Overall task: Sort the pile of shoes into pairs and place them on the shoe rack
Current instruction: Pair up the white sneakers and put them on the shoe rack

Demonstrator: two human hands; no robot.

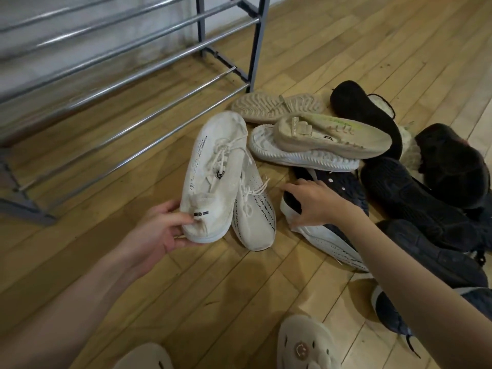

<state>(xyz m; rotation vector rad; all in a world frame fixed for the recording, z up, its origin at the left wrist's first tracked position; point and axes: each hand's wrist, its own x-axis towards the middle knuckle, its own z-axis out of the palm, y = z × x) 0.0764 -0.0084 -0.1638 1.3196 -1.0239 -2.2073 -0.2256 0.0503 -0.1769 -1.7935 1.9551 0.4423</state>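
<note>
Left hand [162, 227] grips white sneaker [213, 177]; right hand [316, 203], spread, presses black-and-white shoe [332, 235].

A single head-worn wide-angle view looks steeply down and forward at the wooden floor [202, 294], close in. The shoe rack [127, 75] fills the upper left, the shoe pile [372, 166] the right.

Left hand [162, 227]: bare forearm reaching in from lower left, palm up, fingers and thumb curled, clamped on heel of cream knit lace-up sneaker [213, 179]. Right hand [316, 202]: arm extended from right edge, palm down, fingers spread loosely.
</note>
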